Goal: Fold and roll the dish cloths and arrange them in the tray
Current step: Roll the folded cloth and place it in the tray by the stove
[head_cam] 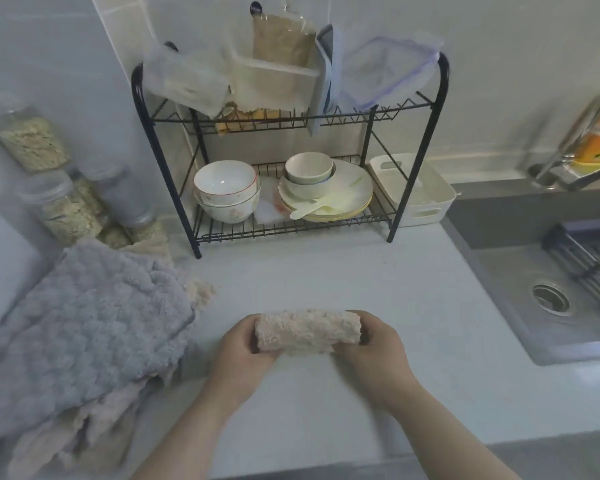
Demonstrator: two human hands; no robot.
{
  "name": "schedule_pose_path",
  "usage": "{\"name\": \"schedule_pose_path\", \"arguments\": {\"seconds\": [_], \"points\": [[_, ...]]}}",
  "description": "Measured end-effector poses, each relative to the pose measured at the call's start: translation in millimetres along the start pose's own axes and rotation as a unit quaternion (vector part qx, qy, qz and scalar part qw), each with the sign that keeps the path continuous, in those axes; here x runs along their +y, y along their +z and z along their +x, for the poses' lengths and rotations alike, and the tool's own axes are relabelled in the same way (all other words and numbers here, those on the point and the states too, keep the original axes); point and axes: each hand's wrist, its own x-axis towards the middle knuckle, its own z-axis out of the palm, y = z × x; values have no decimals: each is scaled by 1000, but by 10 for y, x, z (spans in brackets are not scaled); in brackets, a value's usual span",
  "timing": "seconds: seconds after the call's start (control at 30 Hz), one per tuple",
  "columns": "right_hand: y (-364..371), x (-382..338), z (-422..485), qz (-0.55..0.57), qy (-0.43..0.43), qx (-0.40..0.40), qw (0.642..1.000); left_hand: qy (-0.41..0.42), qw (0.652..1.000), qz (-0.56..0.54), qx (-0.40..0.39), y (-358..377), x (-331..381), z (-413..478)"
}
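A pale pink dish cloth (307, 330) is rolled into a short cylinder and lies crosswise just above the white counter (361, 278). My left hand (243, 351) grips its left end and my right hand (374, 344) grips its right end. At the left lies a pile of unfolded cloths, a grey-blue one (84, 323) on top and pink ones (77, 431) beneath it. The white plastic tray (413, 188) with handle slots stands at the back right, beside the dish rack, and looks empty.
A black wire dish rack (291, 140) holds bowls, plates and plastic containers at the back. Glass jars (59, 202) of grain stand at the left wall. A steel sink (551, 289) with a drain opens at the right.
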Motion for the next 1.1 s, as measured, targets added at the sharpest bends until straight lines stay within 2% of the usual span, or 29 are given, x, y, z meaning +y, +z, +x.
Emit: {"name": "schedule_pose_path", "arguments": {"seconds": [0.13,0.2,0.3,0.4,0.53,0.67,0.9,1.1], "points": [[-94,-207,49,47,143,-33,988,-94,995,-13,-36,-34,265,54],[-226,-377,12,93,180,-50,978,-124,989,-27,-76,-62,519,63],[-576,-789,-133,131,157,-53,977,-113,985,-50,-118,-39,1039,109],[-1099,-1190,-314,171,107,-24,979,-55,980,-85,-171,182,1655,97],[-1945,-1533,-706,188,54,53,979,12,953,-125,-275,878,2355,-45],[-2844,-1622,-1302,226,19,145,963,43,917,-139,-371,1806,2882,-262],[-4374,-1371,-2673,197,-6,343,918,98,868,-104,-475,3748,3576,-1235],[-5544,-958,-3819,178,-30,479,859,121,807,-77,-573,5299,3901,-2296]]}}
